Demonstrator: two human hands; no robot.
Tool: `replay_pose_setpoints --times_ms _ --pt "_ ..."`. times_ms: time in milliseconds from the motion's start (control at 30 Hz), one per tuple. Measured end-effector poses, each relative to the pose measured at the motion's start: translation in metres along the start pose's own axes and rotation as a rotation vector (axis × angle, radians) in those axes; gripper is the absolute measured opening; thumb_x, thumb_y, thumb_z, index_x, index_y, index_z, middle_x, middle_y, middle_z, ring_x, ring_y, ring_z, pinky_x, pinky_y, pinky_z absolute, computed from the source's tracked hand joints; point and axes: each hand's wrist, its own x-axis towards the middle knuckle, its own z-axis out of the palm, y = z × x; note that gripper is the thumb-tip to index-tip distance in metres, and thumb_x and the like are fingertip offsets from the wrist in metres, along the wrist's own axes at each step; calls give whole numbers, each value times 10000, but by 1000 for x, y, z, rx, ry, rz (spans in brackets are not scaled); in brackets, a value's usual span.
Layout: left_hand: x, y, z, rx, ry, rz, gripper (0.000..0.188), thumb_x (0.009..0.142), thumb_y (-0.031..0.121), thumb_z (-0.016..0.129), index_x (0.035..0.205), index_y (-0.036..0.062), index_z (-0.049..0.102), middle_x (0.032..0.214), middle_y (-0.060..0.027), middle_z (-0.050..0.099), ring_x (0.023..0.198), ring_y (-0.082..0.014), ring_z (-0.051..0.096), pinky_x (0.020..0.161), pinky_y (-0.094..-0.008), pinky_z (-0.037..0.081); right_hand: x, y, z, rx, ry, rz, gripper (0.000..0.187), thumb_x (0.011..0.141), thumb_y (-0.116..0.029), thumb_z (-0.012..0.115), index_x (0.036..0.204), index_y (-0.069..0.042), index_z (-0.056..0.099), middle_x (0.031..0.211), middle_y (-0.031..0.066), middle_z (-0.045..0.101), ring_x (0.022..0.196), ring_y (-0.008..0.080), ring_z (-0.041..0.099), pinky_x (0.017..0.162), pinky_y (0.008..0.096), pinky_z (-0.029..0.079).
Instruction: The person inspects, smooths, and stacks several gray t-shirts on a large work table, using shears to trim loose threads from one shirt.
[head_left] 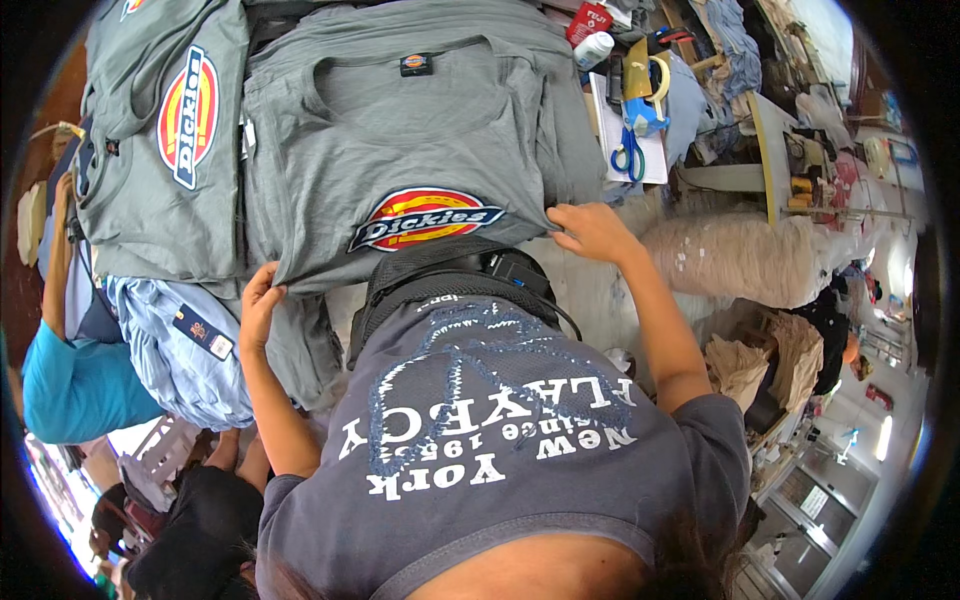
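Observation:
A grey T-shirt (pixel 420 140) with a red, yellow and blue chest print lies face up in front of me, its neckline toward the far side. My left hand (pixel 261 302) pinches the shirt's near left corner between thumb and fingers. At the near right corner, my right hand (pixel 592 233) grips the cloth the same way. The near edge is drawn out between both hands, above the black pouch (pixel 450 270) at my waist. More grey shirts lie beneath it, their number hidden.
Left of it lies another pile of grey printed shirts (pixel 165 215), with light blue garments (pixel 180 350) nearer me. At right are blue scissors (pixel 628 155), a tape dispenser (pixel 645 115) and a white bottle (pixel 594 50). A large plastic-wrapped bundle (pixel 740 258) stands beyond my right arm. A person in turquoise (pixel 80 385) is at left.

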Motion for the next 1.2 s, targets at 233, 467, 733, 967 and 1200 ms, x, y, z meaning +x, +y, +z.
replay_pose_setpoints --times_ms 233,467,733,967,1200 --pt "13 8 2 438 23 12 137 739 102 496 789 -16 543 578 1 433 538 -60 393 485 -228 308 7 5 20 -125 55 -91 219 729 -249 559 889 -116 490 833 71 513 745 239 548 562 369 440" --pt "5 15 1 724 186 214 190 732 112 552 678 -25 431 548 -81 369 503 -140 377 481 -284 310 -9 11 18 -146 316 -288 161 745 -245 532 820 -116 474 768 63 495 705 231 538 578 347 437" --pt "10 24 6 847 238 178 300 725 189 614 641 -25 422 580 -121 381 510 -241 404 498 -339 331 11 9 43 -198 148 -71 152 722 -189 528 842 -97 518 751 70 545 654 242 571 518 368 455" --pt "15 16 8 834 290 200 317 718 197 631 639 -26 420 582 -134 400 513 -264 401 498 -338 335 21 6 82 -365 158 -59 172 721 -126 519 889 -94 541 766 65 553 680 244 584 540 349 469" --pt "12 10 7 764 320 119 308 704 200 655 649 -23 451 561 -115 409 494 -211 397 483 -320 338 -47 41 53 399 575 258 170 716 -140 624 817 -75 504 756 47 541 599 178 543 511 295 418"
